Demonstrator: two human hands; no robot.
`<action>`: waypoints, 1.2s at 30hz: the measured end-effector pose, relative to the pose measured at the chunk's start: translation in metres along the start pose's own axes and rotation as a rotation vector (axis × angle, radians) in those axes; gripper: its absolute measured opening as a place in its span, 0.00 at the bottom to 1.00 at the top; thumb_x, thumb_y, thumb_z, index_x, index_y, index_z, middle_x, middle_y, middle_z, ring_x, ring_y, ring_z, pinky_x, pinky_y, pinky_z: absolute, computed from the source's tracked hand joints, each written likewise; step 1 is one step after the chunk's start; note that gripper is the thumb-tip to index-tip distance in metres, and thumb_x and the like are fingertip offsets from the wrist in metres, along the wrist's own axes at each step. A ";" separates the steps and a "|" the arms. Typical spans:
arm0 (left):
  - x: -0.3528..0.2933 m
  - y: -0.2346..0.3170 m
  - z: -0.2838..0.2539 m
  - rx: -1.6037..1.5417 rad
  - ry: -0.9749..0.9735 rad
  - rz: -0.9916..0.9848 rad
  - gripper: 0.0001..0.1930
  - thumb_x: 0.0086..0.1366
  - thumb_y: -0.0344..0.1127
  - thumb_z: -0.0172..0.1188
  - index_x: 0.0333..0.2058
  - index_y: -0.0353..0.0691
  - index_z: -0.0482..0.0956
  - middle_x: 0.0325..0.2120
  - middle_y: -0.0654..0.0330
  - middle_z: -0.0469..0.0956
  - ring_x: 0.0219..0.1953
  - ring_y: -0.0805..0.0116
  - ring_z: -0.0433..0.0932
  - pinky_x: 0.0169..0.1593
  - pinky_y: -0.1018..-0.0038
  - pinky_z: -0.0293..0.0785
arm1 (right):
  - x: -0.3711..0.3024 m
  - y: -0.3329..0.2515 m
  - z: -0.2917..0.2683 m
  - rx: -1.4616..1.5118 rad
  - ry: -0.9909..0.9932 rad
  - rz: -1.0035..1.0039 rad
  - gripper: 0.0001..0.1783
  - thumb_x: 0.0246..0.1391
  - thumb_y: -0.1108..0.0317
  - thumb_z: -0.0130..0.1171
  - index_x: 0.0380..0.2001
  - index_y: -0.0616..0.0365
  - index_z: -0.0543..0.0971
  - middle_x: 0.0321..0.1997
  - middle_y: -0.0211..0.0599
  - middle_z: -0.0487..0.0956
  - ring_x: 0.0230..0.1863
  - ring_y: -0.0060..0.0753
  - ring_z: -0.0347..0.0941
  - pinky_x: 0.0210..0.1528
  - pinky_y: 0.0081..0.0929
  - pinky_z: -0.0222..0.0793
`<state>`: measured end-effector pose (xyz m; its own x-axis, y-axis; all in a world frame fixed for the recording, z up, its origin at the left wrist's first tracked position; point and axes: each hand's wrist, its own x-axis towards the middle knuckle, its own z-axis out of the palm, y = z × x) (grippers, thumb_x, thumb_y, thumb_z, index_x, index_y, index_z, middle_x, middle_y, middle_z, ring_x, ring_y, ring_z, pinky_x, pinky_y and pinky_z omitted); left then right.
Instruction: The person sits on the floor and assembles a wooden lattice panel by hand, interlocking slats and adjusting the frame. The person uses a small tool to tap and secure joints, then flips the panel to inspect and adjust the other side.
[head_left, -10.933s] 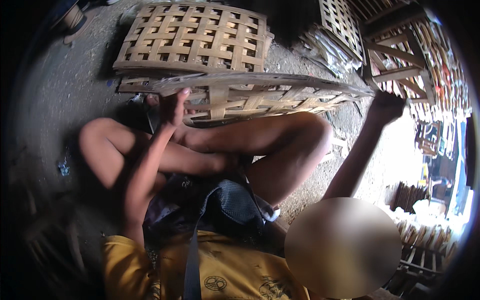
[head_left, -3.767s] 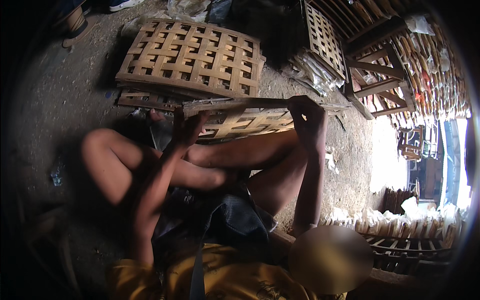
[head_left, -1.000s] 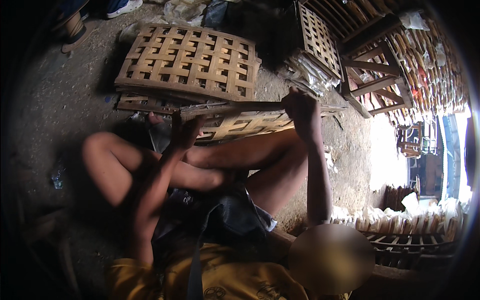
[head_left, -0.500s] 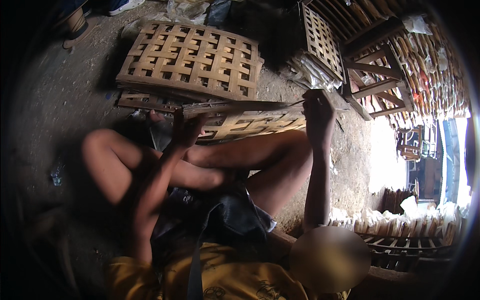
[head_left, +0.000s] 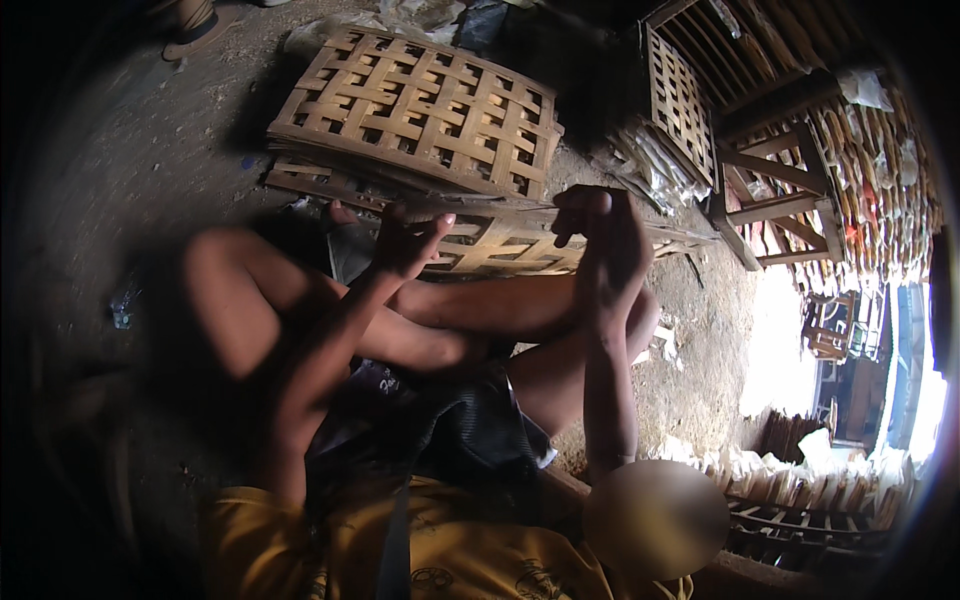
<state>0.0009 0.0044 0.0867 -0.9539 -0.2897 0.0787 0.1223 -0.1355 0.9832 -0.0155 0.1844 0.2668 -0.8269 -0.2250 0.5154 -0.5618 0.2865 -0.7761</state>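
A woven bamboo panel (head_left: 480, 243) stands on its long edge just beyond my crossed legs, its lattice side partly facing me. My left hand (head_left: 408, 245) is closed at the left part of its upper edge, thumb raised. Toward the panel's right end, my right hand (head_left: 605, 235) is held with fingers bent and pinched together. A thin strip (head_left: 530, 208) runs leftward from its fingertips along the panel's top edge. How far that strip reaches is hard to make out.
Beyond lies a stack of woven bamboo panels (head_left: 415, 105). Another panel pile with plastic (head_left: 680, 110) stands at far right, beside a wooden frame (head_left: 780, 200). Bundled racks (head_left: 870, 190) line the right side. A hat (head_left: 200, 28) lies at far left.
My right hand has come left and nearer to me, its back now turned more to view. My left hand has shifted slightly right in the picture, as the whole view has swung.
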 end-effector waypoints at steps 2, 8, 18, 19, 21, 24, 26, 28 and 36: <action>-0.005 0.000 0.001 -0.013 0.029 -0.007 0.18 0.63 0.45 0.64 0.40 0.34 0.81 0.24 0.60 0.79 0.21 0.73 0.79 0.22 0.78 0.77 | 0.007 -0.016 0.015 0.007 -0.055 0.043 0.13 0.69 0.71 0.45 0.33 0.65 0.76 0.24 0.36 0.80 0.24 0.25 0.75 0.30 0.23 0.71; 0.000 -0.006 -0.001 0.039 -0.077 0.063 0.19 0.63 0.40 0.65 0.46 0.32 0.77 0.35 0.58 0.79 0.29 0.73 0.80 0.23 0.80 0.81 | 0.005 0.007 0.040 0.055 -0.146 -0.105 0.12 0.53 0.87 0.50 0.34 0.61 0.78 0.30 0.36 0.80 0.27 0.26 0.78 0.31 0.25 0.72; 0.004 -0.010 -0.003 0.198 -0.104 0.140 0.16 0.63 0.48 0.60 0.40 0.43 0.86 0.33 0.52 0.84 0.40 0.54 0.82 0.46 0.62 0.75 | 0.006 0.004 0.048 -0.232 -0.327 -0.129 0.09 0.53 0.85 0.52 0.33 0.63 0.78 0.33 0.42 0.82 0.35 0.38 0.83 0.38 0.30 0.75; 0.006 -0.007 -0.001 0.188 -0.146 0.137 0.17 0.63 0.49 0.61 0.40 0.43 0.85 0.34 0.51 0.84 0.40 0.54 0.82 0.47 0.61 0.75 | 0.006 0.003 0.045 -0.240 -0.315 -0.129 0.08 0.54 0.85 0.52 0.33 0.63 0.78 0.32 0.42 0.82 0.34 0.37 0.83 0.37 0.30 0.75; 0.003 -0.009 -0.006 0.215 -0.117 0.146 0.18 0.62 0.50 0.61 0.40 0.42 0.85 0.35 0.50 0.84 0.41 0.52 0.82 0.48 0.61 0.75 | 0.008 -0.002 0.046 -0.168 -0.275 -0.093 0.08 0.55 0.84 0.52 0.32 0.63 0.79 0.30 0.40 0.80 0.30 0.34 0.80 0.35 0.29 0.74; 0.002 -0.031 -0.007 0.253 -0.022 0.164 0.20 0.61 0.51 0.62 0.41 0.40 0.85 0.35 0.49 0.84 0.41 0.50 0.82 0.48 0.60 0.75 | 0.014 -0.017 0.045 -0.083 -0.194 -0.027 0.06 0.60 0.77 0.52 0.33 0.63 0.79 0.25 0.38 0.78 0.24 0.28 0.75 0.30 0.26 0.69; 0.004 -0.030 -0.006 0.232 -0.042 0.135 0.21 0.61 0.51 0.62 0.42 0.39 0.84 0.36 0.48 0.83 0.41 0.49 0.82 0.48 0.60 0.75 | 0.015 -0.032 0.046 -0.068 -0.171 0.029 0.07 0.60 0.75 0.52 0.33 0.62 0.80 0.24 0.39 0.78 0.24 0.29 0.75 0.29 0.27 0.68; 0.005 -0.026 -0.005 0.192 -0.057 0.106 0.23 0.60 0.52 0.63 0.42 0.38 0.84 0.37 0.47 0.83 0.42 0.48 0.81 0.49 0.59 0.75 | 0.015 -0.019 0.049 -0.050 -0.212 -0.069 0.06 0.59 0.77 0.52 0.33 0.62 0.80 0.25 0.39 0.78 0.24 0.30 0.75 0.30 0.27 0.69; 0.002 -0.028 -0.003 0.235 0.024 0.173 0.23 0.59 0.53 0.64 0.42 0.38 0.84 0.35 0.48 0.84 0.40 0.51 0.82 0.48 0.61 0.76 | 0.014 -0.010 0.055 -0.051 -0.250 -0.133 0.09 0.51 0.86 0.53 0.32 0.63 0.79 0.29 0.40 0.80 0.29 0.33 0.78 0.34 0.28 0.72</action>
<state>-0.0038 0.0046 0.0584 -0.9172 -0.3125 0.2470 0.2127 0.1401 0.9670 -0.0202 0.1274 0.2616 -0.7167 -0.4849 0.5012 -0.6710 0.2837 -0.6851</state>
